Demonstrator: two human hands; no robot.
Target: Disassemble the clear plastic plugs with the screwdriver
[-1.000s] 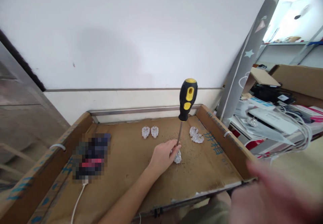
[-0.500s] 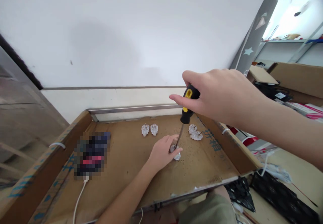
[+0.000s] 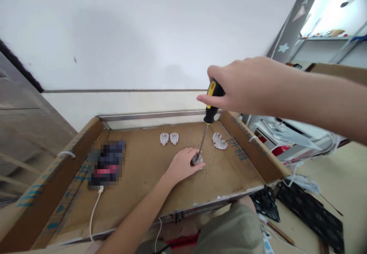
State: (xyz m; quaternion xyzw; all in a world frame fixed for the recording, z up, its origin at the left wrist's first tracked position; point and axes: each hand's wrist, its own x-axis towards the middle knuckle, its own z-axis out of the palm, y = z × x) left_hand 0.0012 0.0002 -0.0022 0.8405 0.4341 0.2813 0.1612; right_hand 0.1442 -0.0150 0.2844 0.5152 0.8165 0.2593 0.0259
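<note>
A small clear plastic piece (image 3: pixel 198 161) lies on the cardboard, gripped between the thumb and fingers of my left hand (image 3: pixel 183 165). My right hand (image 3: pixel 229 85) is wrapped round the black and yellow handle of a screwdriver (image 3: pixel 211 110). The screwdriver leans slightly, its shaft running down to the clear piece, where the tip meets it. Two similar clear pieces with metal prongs, a left one (image 3: pixel 164 138) and a right one (image 3: pixel 174 138), lie side by side farther back. Another pair (image 3: pixel 220 143) lies to the right, touching each other.
The cardboard-lined tray has raised sides, with a right wall (image 3: pixel 252 147). A blurred dark object (image 3: pixel 107 164) with a white cable (image 3: pixel 93 212) lies at the left. Black plastic items (image 3: pixel 312 215) are on the floor at the lower right.
The whole view has shifted, so the tray and pieces appear slightly higher. My right hand and the screwdriver also appear higher, with the forearm more level. Both hands keep their hold.
</note>
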